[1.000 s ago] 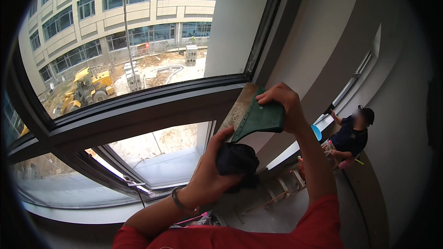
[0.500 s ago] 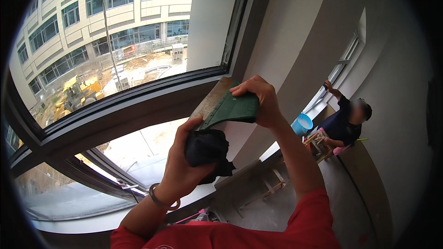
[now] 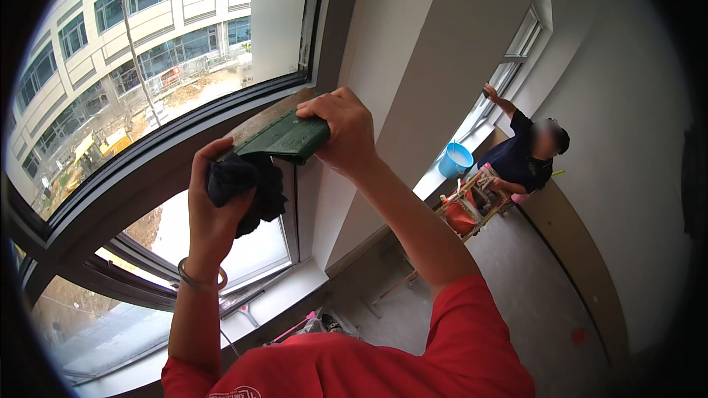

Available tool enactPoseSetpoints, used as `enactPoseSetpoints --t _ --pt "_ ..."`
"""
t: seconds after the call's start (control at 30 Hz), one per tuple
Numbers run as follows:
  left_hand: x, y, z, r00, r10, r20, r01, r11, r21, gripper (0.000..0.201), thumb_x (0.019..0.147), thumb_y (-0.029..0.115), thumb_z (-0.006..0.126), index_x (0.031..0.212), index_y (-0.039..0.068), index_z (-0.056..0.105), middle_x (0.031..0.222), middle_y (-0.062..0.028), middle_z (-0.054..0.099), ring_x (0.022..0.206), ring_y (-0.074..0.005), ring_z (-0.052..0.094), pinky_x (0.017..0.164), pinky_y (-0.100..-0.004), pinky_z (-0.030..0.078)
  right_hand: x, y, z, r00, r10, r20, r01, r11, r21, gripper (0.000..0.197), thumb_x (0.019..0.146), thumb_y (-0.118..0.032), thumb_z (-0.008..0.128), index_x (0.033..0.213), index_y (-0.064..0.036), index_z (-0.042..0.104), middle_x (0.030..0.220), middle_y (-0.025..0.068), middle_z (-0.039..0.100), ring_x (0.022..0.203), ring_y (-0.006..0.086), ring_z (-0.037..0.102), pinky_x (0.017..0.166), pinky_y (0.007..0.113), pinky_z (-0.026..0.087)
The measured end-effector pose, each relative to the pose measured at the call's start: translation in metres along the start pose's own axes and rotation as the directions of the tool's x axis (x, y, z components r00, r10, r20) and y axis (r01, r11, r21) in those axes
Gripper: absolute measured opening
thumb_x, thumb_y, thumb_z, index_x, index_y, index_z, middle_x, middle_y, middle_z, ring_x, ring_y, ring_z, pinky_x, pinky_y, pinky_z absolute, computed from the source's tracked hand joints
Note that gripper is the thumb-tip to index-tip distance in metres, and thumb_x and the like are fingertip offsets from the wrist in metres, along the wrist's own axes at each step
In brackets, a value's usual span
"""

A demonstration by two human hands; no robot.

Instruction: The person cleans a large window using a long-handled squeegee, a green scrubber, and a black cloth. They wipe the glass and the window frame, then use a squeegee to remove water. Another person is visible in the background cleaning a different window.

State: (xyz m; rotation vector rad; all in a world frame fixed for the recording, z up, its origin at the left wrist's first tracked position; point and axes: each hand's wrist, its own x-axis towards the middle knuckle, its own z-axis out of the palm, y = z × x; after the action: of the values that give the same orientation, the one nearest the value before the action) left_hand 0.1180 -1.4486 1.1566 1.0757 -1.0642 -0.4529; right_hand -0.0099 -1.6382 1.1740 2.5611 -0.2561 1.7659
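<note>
A broad scraper with a green handle (image 3: 291, 138) and a wide, stained metal blade (image 3: 267, 119) is held up in front of the window frame (image 3: 110, 210). My right hand (image 3: 345, 133) grips the green part at its right end, fingers over the top. Bunched in my left hand (image 3: 210, 227) is a dark cloth (image 3: 258, 191), pressed near the scraper's left end. The left fingertips reach up beside the blade. Whether the blade's far edge touches the frame, I cannot tell.
An open lower window pane (image 3: 247, 247) lies below my hands, with a squeegee (image 3: 249, 315) on the white sill. To the right, a co-worker (image 3: 520, 155) reaches to another window, beside a blue bucket (image 3: 455, 162) and a paint-marked stepladder (image 3: 472, 210).
The view has shifted, so the window and both hands sit further left in it. The scraper has tilted, showing more of its green face. Both hands keep their hold.
</note>
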Motion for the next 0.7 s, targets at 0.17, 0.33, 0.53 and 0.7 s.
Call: enactPoseSetpoints --t 0.17,0.33,0.53,0.7 --pt "-0.002 -0.009 0.001 0.994 0.08 0.081 -0.098 0.96 0.262 0.068 0.073 -0.007 0.067 0.133 0.009 0.041 0.111 -0.011 0.055 0.102 -0.0174 0.057 0.087 -0.0292 0.049 -0.03 0.002 0.009 0.997 0.046 -0.065 -0.044 0.999 0.022 0.029 0.063 -0.004 0.075 0.088 -0.0118 0.062 0.095 0.0001 0.068 0.088 0.0244 0.061 0.076 0.034 0.052" --pt "-0.045 -0.004 -0.007 0.995 0.061 0.073 -0.065 0.996 0.056 0.1 0.063 -0.012 0.065 0.146 0.015 0.017 0.12 -0.0131 0.051 0.106 -0.0199 0.056 0.088 -0.031 0.049 -0.067 -0.038 -0.027 0.985 0.109 -0.131 -0.113 0.993 -0.019 0.031 0.064 -0.002 0.071 0.093 -0.0098 0.063 0.098 0.0026 0.068 0.094 0.0246 0.061 0.08 0.033 0.052" --pt "0.007 0.005 -0.03 0.805 0.593 -0.029 -0.537 0.748 0.39 0.062 0.068 0.009 0.071 0.125 0.007 0.046 0.122 -0.0123 0.048 0.116 -0.0257 0.047 0.104 -0.038 0.034 -0.172 -0.05 -0.087 0.827 0.501 -0.254 -0.477 0.865 0.155 0.023 0.074 -0.001 0.068 0.096 -0.0047 0.062 0.104 0.0103 0.066 0.096 0.0251 0.062 0.083 0.034 0.049" --pt "0.089 0.007 0.016 0.695 0.603 0.391 -0.654 0.305 0.692 0.06 0.07 0.006 0.072 0.126 0.011 0.051 0.131 -0.0135 0.049 0.123 -0.0326 0.046 0.102 -0.0427 0.039 -0.232 -0.059 -0.121 0.776 0.579 -0.249 -0.574 0.813 0.1 0.022 0.075 0.0 0.066 0.097 -0.0044 0.062 0.105 0.0109 0.066 0.096 0.0252 0.062 0.085 0.034 0.047"
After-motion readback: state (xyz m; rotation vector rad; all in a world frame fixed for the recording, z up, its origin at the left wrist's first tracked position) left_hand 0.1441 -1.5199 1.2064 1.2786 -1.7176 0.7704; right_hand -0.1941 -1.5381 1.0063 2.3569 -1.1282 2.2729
